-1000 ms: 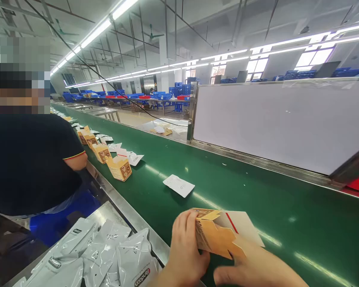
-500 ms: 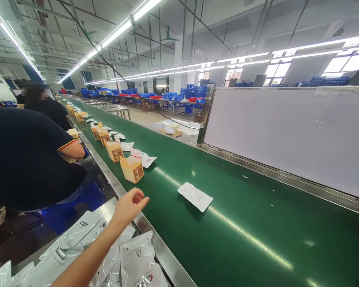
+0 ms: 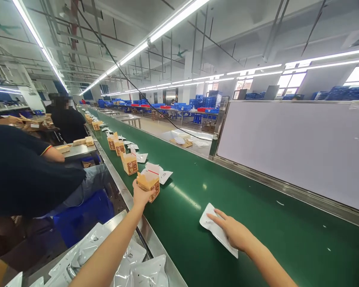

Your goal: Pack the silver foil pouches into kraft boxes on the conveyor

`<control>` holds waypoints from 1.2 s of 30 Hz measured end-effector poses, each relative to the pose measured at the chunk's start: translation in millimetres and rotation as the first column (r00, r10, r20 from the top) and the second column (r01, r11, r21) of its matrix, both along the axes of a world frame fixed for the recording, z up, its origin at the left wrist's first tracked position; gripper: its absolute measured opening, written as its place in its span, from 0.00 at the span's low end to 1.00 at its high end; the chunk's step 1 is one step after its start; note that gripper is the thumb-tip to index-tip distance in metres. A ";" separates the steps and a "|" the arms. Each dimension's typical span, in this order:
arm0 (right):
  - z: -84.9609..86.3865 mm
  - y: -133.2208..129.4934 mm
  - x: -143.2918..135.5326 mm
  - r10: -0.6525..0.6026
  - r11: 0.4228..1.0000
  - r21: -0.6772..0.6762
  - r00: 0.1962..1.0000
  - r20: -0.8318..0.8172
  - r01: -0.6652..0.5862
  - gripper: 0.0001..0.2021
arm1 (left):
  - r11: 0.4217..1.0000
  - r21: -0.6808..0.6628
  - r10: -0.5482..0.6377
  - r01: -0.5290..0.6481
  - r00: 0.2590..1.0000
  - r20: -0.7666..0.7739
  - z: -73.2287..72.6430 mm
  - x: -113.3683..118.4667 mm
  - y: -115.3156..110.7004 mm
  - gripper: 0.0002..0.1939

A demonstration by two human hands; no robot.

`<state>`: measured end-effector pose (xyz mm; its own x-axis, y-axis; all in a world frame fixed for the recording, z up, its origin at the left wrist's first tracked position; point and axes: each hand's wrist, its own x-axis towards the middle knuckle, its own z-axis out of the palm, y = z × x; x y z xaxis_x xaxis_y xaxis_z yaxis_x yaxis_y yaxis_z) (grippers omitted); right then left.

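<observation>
My left hand (image 3: 142, 194) is closed around the near side of a small orange-brown carton (image 3: 152, 187) with its flaps up, standing on the green conveyor belt. A white pouch (image 3: 165, 175) leans behind that carton. Farther to the right, my right hand (image 3: 231, 232) grips a flat white pouch (image 3: 213, 223), its fingers laid over the top and the thumb hidden. That pouch is slightly bent, low over the belt. Below my left forearm lies a heap of glossy white pouches (image 3: 149, 273).
More open cartons (image 3: 128, 163) and pouches line the green belt (image 3: 179, 243) into the distance. A metal rail (image 3: 155, 243) edges the near side. Co-workers (image 3: 26, 175) sit at the left by a blue stool (image 3: 83, 217). A pale panel (image 3: 293, 151) stands along the far side.
My left hand has gone from hovering beside the carton to holding it. My right hand has come into view and onto the single pouch, which has turned slightly. The view has shifted left.
</observation>
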<state>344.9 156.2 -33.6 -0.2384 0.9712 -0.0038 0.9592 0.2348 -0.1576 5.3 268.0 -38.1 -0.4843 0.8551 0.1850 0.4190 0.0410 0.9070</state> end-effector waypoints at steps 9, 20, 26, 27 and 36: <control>5.1 -38.7 9.5 -0.092 0.983 0.132 0.970 -0.225 0.124 0.17 | 0.942 0.028 -0.333 0.335 0.941 -0.064 35.8 43.9 -71.2 0.33; 124.0 -128.6 -28.2 0.229 0.973 0.197 0.431 -0.873 -0.118 0.09 | 0.731 0.078 -0.608 0.678 0.699 -0.377 48.1 91.7 -175.4 0.33; 114.1 -132.3 -16.7 0.065 0.976 0.208 0.846 -0.529 0.055 0.14 | 0.679 0.317 -0.461 0.662 0.721 -0.517 52.0 104.4 -190.6 0.32; 111.2 -133.9 -20.7 0.082 0.962 0.270 0.883 -0.463 0.052 0.16 | 0.653 0.349 -0.427 0.672 0.708 -0.563 52.3 108.2 -192.0 0.31; 82.4 -135.7 -58.2 0.075 0.997 0.044 0.714 -0.696 -0.061 0.19 | 0.694 0.273 -0.460 0.666 0.702 -0.544 37.5 137.3 -208.6 0.36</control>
